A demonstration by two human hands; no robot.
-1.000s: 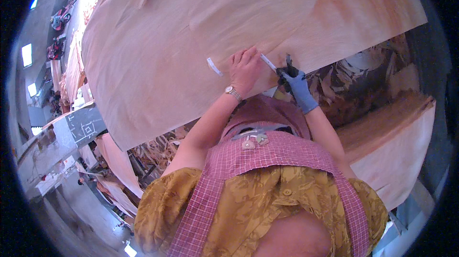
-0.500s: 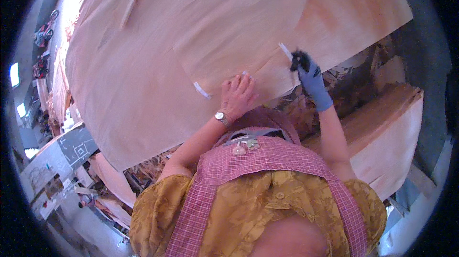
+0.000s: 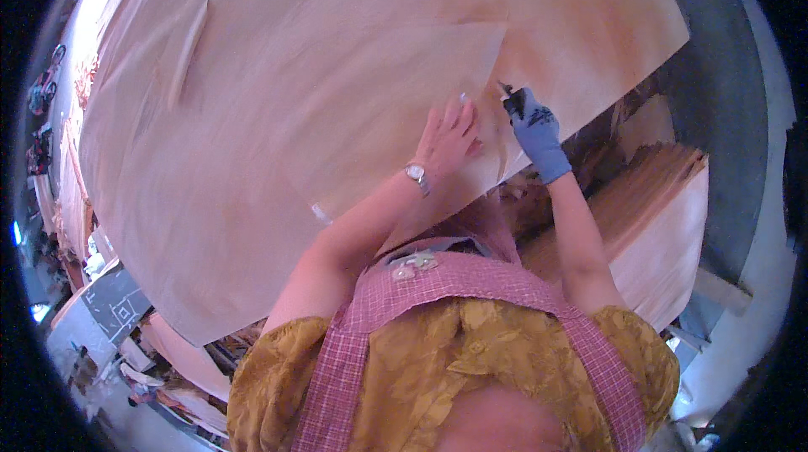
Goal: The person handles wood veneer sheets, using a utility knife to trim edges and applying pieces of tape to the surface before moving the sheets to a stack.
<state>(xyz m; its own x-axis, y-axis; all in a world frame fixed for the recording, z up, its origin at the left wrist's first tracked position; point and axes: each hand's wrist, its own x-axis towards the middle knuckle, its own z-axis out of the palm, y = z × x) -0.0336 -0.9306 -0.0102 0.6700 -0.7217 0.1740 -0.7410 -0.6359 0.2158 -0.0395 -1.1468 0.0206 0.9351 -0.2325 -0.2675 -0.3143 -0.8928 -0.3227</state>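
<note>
Though mostly pale pink, a wide wood sheet [image 3: 244, 149], orange-tinged toward right.

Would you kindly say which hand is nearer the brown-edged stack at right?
Right: the right hand is up and left of the stack; the left hand is farther left, over the pale sheet.

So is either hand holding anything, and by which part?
Right hand: cannot be told; its dark gloved fingertips blur. Left hand: no hold visible; spread over the pale sheet, a white bit by one fingertip.
</note>
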